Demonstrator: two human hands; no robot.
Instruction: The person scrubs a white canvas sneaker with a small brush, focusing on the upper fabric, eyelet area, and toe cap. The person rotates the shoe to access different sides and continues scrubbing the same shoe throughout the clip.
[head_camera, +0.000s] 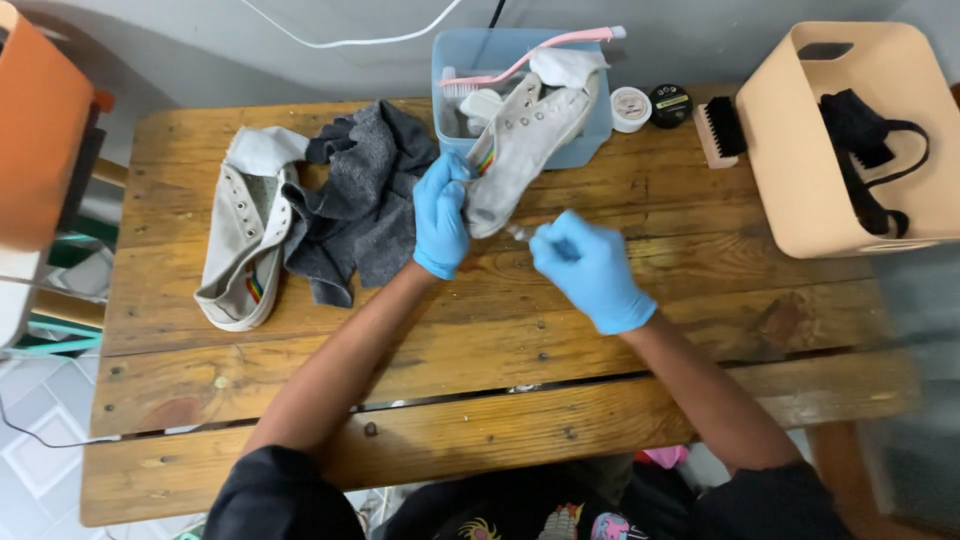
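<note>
Head view: shoe in hand, laces out

I see my left hand (440, 215) gripping a grey shoe (520, 150) at centre far, my right hand (590, 268) pinched on something small and blurred. A second shoe (245, 235) lies left beside a grey cloth (365, 200). Plank tabletop (480, 360); tiled floor.

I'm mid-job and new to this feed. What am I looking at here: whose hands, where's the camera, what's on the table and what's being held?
The single view comes from a camera on a person's head, looking down at their own gloved hands. The left hand grips a grey canvas shoe by its heel end. The right hand pinches something small and pale, too blurred to name. On the wooden table lie a second shoe, a dark grey cloth, a blue tub with a pink toothbrush, two small tins, a brush and a beige basket.
</note>
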